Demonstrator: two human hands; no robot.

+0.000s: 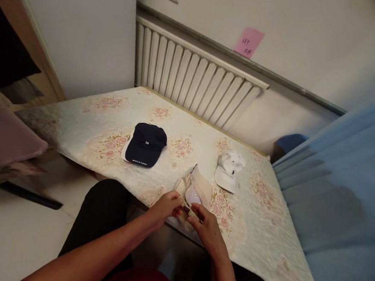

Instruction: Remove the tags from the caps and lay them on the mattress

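One long floral cover (263, 248) spreads across the middle of the frame, its near edge slanting from the left down to the lower right, its far edge running along the wall side. A blue curtain (347, 190) hangs down the right of the frame and bounds the cover there, limiting sideways room. At upper centre, a white ribbed radiator (192, 72) stands just beyond the far edge. A black-trousered leg (105, 212) sits close against the near edge at lower left, leaving little room below it.

Near centre lies the navy baseball cap (147, 144), brim toward the near edge, with wide stretches of floral fabric to its left and behind it. The beige baseball cap (203, 185) is at lower centre, tilted, right at the near edge; whether its lower end overhangs is hard to tell. Both hands meet there: the left hand (169, 204) and the right hand (207, 227) each pinch its lower part, fingertips narrow and close together; the exact piece gripped is partly hidden. Right of centre, the white baseball cap (230, 169) sits well inside the edges, apart from the hands. Smallest, a pink paper note (249, 41) is on the wall at upper right.
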